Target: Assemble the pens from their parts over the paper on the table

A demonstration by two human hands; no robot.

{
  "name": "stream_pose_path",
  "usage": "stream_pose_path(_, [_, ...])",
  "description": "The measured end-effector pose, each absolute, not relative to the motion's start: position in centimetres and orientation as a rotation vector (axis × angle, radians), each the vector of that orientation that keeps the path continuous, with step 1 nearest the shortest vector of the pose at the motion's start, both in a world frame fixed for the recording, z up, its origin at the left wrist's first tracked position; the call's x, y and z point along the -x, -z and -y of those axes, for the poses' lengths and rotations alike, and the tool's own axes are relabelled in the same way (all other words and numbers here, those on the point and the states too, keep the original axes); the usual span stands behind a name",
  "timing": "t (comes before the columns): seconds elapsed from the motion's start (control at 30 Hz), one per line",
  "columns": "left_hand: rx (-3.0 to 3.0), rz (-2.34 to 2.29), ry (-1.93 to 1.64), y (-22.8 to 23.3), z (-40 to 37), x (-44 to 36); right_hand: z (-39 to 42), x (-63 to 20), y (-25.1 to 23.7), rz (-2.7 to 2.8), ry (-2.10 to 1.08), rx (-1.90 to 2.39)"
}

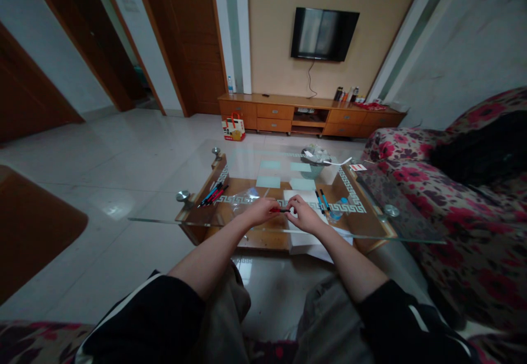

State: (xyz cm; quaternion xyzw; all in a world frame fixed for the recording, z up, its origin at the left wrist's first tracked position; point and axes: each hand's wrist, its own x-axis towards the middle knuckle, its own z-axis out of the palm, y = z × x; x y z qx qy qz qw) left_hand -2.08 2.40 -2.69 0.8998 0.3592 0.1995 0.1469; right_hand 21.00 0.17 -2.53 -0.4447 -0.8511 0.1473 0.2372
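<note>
- Glass-topped wooden coffee worktop (230, 227) nearest, and both hands meet over its front edge.
- Left hand (260, 211) and right hand (303, 214): each grip pinching one end of a slim red-and-black pen (280, 210), held level.
- White paper sheet (302, 199) lies under them.
- Right: two blue pens (322, 201).
- Far left: small pen cluster (213, 194), count unclear.

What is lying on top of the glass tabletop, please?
On the glass tabletop: a bunch of pens at left, two blue pens on white paper, and a bowl. Both hands hide the paper's middle.
</note>
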Motion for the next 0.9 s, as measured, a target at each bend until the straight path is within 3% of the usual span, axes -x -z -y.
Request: stream_pose_path(0.9, [-2.605,-0.921,-0.595,2.82,-2.78,2.14,-0.71,-21.03,2.47,2.416,-0.384,1.151])
